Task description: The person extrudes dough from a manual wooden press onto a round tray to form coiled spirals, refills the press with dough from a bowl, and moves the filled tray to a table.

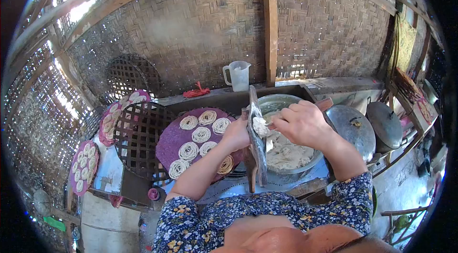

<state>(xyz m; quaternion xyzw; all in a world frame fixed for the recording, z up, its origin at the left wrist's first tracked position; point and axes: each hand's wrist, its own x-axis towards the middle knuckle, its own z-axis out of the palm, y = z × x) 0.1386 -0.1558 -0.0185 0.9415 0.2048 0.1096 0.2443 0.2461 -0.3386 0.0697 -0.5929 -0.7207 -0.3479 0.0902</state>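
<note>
My left hand [237,134] grips a worn wooden press [260,157], held tilted upright over the left rim of a metal basin [292,171]. Inside the basin lies pale, lumpy dough [288,155]. My right hand [301,122] is closed around a wooden-handled tool [325,104], its blade end mostly hidden. A white lump of dough [260,126] sits at the tool's tip, against the press. Left of the press is a purple round mat [169,141] bearing several coiled nests of pale dough strands [201,134].
A dark open-weave basket [138,141] stands left of the mat. More mats with coils [85,167] lie farther left. Behind are a plastic jug [239,75] and a red plastic bag [196,92]. To the right stand a metal lid [350,131] and a dark pot [384,124].
</note>
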